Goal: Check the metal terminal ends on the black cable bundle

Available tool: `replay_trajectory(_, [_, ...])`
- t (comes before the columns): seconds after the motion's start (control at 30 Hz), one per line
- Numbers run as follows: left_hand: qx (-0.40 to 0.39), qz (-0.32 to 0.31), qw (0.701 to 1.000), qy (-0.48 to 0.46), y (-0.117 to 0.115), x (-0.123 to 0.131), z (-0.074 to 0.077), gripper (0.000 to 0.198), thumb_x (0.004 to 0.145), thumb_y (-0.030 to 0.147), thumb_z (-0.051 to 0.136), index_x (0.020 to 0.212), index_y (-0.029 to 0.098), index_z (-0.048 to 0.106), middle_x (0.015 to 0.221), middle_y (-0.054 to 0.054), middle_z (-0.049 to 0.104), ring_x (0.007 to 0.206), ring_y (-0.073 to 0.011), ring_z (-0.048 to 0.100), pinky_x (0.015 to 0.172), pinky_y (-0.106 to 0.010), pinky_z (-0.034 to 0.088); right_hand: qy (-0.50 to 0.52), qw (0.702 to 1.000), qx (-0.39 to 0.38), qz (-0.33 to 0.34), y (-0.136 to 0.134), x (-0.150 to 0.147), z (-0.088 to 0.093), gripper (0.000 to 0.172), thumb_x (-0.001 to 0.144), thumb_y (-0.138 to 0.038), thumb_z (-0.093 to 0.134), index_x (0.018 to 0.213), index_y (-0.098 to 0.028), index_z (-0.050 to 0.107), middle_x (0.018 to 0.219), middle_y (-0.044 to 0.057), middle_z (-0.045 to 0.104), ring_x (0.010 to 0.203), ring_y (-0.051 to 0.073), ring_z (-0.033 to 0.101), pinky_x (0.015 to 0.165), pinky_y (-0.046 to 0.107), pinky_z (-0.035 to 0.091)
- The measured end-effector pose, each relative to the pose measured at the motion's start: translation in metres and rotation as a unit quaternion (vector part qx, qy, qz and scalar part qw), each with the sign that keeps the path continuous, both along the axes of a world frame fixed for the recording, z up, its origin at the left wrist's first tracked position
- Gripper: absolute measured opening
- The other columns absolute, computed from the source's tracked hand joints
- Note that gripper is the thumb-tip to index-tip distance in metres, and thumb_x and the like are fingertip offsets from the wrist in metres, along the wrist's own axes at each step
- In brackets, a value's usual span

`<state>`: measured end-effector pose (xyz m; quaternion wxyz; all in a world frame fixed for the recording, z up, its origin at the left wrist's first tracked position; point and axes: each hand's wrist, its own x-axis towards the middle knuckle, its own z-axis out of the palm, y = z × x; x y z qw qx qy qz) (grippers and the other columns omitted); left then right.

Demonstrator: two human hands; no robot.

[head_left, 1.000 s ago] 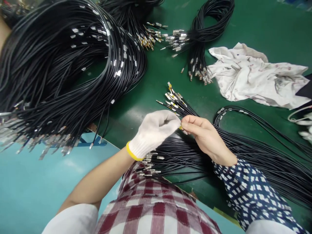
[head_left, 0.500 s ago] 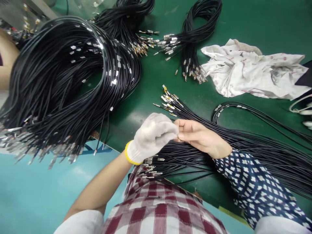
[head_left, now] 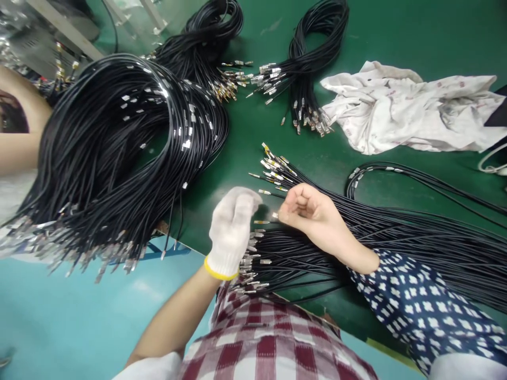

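A crumpled white cloth (head_left: 400, 108) lies on the green table (head_left: 415, 31).

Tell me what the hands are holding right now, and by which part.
The bare right hand pinches one black cable just behind its metal end terminal. The gloved left hand is curled beside it; whether it grips anything cannot be told.

The right hand (head_left: 312, 214) curled over whatever terminal it pinched, hiding the grip. The big cable coil (head_left: 106, 153) ran off the left edge, and the white cloth (head_left: 404, 113) off the right.
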<state>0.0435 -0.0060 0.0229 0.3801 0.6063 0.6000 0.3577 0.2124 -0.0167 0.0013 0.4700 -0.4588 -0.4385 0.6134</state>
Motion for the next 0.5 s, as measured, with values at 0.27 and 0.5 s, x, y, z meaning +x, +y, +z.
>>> replay_trajectory(0.27, [-0.144,-0.111,0.982,0.057,-0.003,-0.003,-0.001,0.026,0.092,0.034,0.049,0.069,0.021,0.053,0.069,0.005,0.052,0.069,-0.0117,0.047,0.064,-0.024,0.036,0.015,1.0,0.019,-0.006,-0.004,-0.007,-0.006,0.029,0.081,-0.034,0.08,0.083,-0.021,0.055,0.079,-0.001,0.061,0.072,0.015,0.057,0.069,0.029,0.048])
replay_trajectory(0.5, [-0.13,-0.109,0.985,0.023,-0.007,-0.007,-0.003,0.023,0.094,0.031,0.048,0.076,0.021,0.06,0.078,0.004,0.059,0.076,-0.0123,0.053,0.072,-0.024,0.039,-0.014,0.999,0.038,0.036,-0.004,0.003,-0.011,0.018,0.094,-0.037,0.063,0.093,-0.02,0.057,0.081,0.001,0.066,0.072,0.016,0.061,0.069,0.03,0.05])
